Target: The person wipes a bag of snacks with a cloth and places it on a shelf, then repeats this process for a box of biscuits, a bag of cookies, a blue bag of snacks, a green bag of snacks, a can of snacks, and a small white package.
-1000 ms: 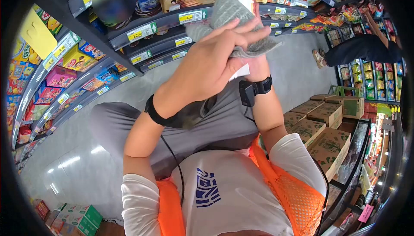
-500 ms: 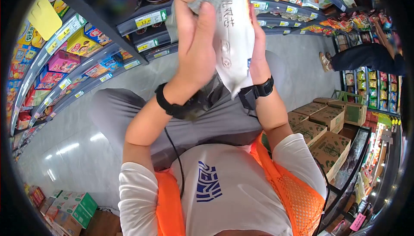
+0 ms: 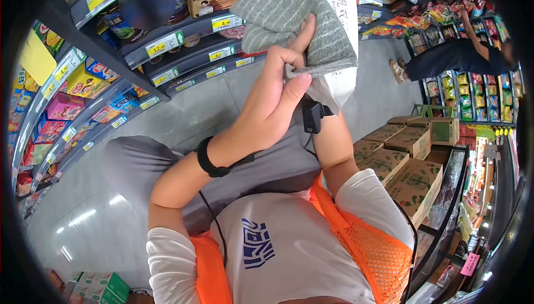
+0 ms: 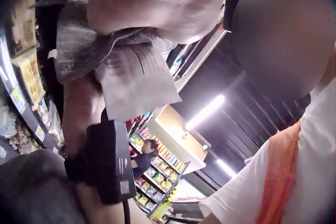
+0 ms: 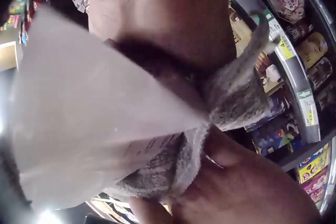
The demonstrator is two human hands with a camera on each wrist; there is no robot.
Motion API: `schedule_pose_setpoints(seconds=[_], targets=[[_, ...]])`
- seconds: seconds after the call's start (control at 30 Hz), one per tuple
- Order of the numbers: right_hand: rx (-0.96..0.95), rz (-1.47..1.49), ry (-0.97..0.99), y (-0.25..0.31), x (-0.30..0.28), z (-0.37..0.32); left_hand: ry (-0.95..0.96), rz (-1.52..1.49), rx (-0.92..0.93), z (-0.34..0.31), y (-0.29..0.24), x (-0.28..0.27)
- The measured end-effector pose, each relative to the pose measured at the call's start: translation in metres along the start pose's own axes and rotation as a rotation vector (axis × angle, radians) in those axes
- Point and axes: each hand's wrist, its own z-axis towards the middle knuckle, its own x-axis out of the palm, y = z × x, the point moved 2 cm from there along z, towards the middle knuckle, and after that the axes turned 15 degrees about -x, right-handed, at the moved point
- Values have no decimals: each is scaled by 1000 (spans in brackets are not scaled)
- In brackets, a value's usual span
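Shelves of snacks [image 3: 197, 33] run along the far side of the aisle, and at near right stand brown cartons [image 3: 415, 184], with someone in dark clothes [image 3: 445, 62] beyond them at far right. The person at work, in a white shirt [image 3: 289, 248] and grey trousers [image 3: 267, 165], has a white packet [image 3: 345, 20] up in front of the knees, toward the shelves. A grey striped cloth [image 3: 328, 37] lies against the left side of the packet, its loose part spreading left. The left hand [image 3: 278, 93] is clamped on the cloth, thumb and fingers bunching its near edge. The right hand [image 5: 168, 19] is behind the packet; its fingers are hidden, so I can't tell how they close. As for how far things are, I'd judge this is midway: cloth and packet are together, and what is left is at least getting them apart and setting the packet down. How much of the packet is dealt with, I can't tell.
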Motion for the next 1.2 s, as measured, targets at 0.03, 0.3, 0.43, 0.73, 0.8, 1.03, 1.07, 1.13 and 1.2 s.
schedule_pose_setpoints(seconds=[0.03, 0.3, 0.43, 0.73, 0.8, 1.03, 1.07, 1.13, 1.2], targets=[[-56, -105, 6, 0, 15, -1, -9, 24, 34, 4, -1, -3], [93, 386, -83, -14, 43, 18, -72, -36, -45, 14, -12, -32], [181, 478, -78, -7, 42, 19, -131, -18, -106, 13, -20, -43], [269, 669, 204, -4, 61, 19, -332, -13, -81, 14, -42, -72], [352, 862, 100, -2, 60, 17, -235, 375, 120, 17, -42, -61], [231, 521, -90, -5, 46, 9, 49, 761, 361, 20, -35, -41], [222, 504, -106, -5, 41, 12, 30, 806, 397, 19, -34, -39], [200, 462, -138, -3, 34, 15, 38, 834, 410, 18, -36, -36], [176, 419, -169, -3, 24, 19, 54, 834, 414, 17, -37, -35]])
